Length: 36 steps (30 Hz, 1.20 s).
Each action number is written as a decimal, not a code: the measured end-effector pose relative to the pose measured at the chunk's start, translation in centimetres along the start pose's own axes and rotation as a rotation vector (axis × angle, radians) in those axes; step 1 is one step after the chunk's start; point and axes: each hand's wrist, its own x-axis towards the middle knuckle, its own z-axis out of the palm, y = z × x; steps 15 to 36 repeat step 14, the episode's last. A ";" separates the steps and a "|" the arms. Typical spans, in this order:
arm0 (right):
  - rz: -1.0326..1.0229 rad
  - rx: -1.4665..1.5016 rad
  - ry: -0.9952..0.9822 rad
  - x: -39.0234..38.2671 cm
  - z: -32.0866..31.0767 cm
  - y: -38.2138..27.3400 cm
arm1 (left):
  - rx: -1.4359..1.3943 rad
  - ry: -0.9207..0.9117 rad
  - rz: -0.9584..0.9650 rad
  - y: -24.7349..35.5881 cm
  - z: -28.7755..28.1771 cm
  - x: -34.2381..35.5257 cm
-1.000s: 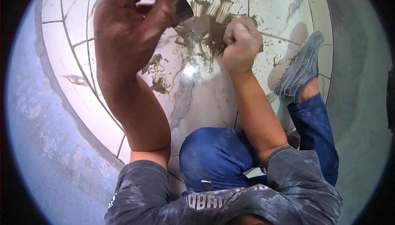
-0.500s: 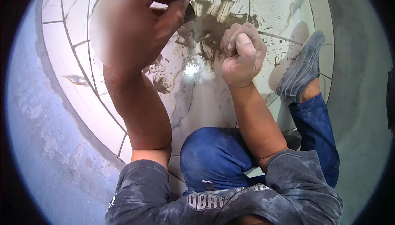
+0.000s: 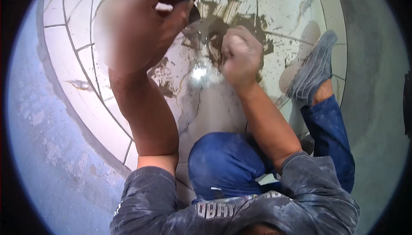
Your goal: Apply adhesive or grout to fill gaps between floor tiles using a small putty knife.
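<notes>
My left hand is at the upper left, its fingers closed round a dark, flat-bladed tool with a black part showing at the fingertips. A blurred patch covers much of this hand, and the tool's exact kind is not visible. Right of it, my right hand is closed in a fist, slightly smeared by motion; whatever it may hold is hidden. Both hands are over a wet, grey-brown smear of paste on white marbled tiles.
My bent knee in blue trousers is below the hands. To the right, my foot in a grey sock rests on the tiles. A bluish, patchy surface borders the tiles on the left, a grey one on the right.
My right fist has moved a little left, closer to the left hand and over the smear. My left hand has shifted only slightly left, still gripping the dark tool.
</notes>
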 end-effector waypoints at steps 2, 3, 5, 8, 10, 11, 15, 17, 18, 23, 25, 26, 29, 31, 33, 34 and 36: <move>0.099 0.412 -0.021 0.1 -1.2 -1.8 | -0.081 -0.017 0.001 -0.6 0.1 -0.3; 0.093 0.485 -0.045 0.5 -1.6 -2.8 | -0.104 -0.011 -0.011 -0.6 0.1 -0.1; 0.152 0.325 -0.030 0.1 0.0 -1.5 | -0.125 -0.004 -0.012 -0.7 0.3 0.0; 0.090 0.172 0.033 0.4 -0.7 -1.4 | -0.017 -0.018 0.000 -0.9 0.5 -0.2; 0.060 0.239 -0.040 0.5 -1.5 -2.0 | -0.106 -0.018 -0.052 -0.8 0.6 0.1; 0.117 0.041 -0.023 0.4 -0.4 -0.8 | -0.119 -0.038 -0.048 -1.1 0.3 0.5; 0.202 0.563 -0.053 -0.8 -1.8 -1.3 | -0.038 -0.031 -0.029 -1.6 0.2 -0.3; 0.202 0.563 -0.053 -0.8 -1.8 -1.3 | -0.038 -0.031 -0.029 -1.6 0.2 -0.3; 0.202 0.563 -0.053 -0.8 -1.8 -1.3 | -0.038 -0.031 -0.029 -1.6 0.2 -0.3; 0.202 0.563 -0.053 -0.8 -1.8 -1.3 | -0.038 -0.031 -0.029 -1.6 0.2 -0.3; 0.202 0.563 -0.053 -0.8 -1.8 -1.3 | -0.038 -0.031 -0.029 -1.6 0.2 -0.3; 0.202 0.563 -0.053 -0.8 -1.8 -1.3 | -0.038 -0.031 -0.029 -1.6 0.2 -0.3; 0.202 0.563 -0.053 -0.8 -1.8 -1.3 | -0.038 -0.031 -0.029 -1.6 0.2 -0.3; 0.202 0.563 -0.053 -0.8 -1.8 -1.3 | -0.038 -0.031 -0.029 -1.6 0.2 -0.3; 0.202 0.563 -0.053 -0.8 -1.8 -1.3 | -0.038 -0.031 -0.029 -1.6 0.2 -0.3; 0.202 0.563 -0.053 -0.8 -1.8 -1.3 | -0.038 -0.031 -0.029 -1.6 0.2 -0.3; 0.202 0.563 -0.053 -0.8 -1.8 -1.3 | -0.038 -0.031 -0.029 -1.6 0.2 -0.3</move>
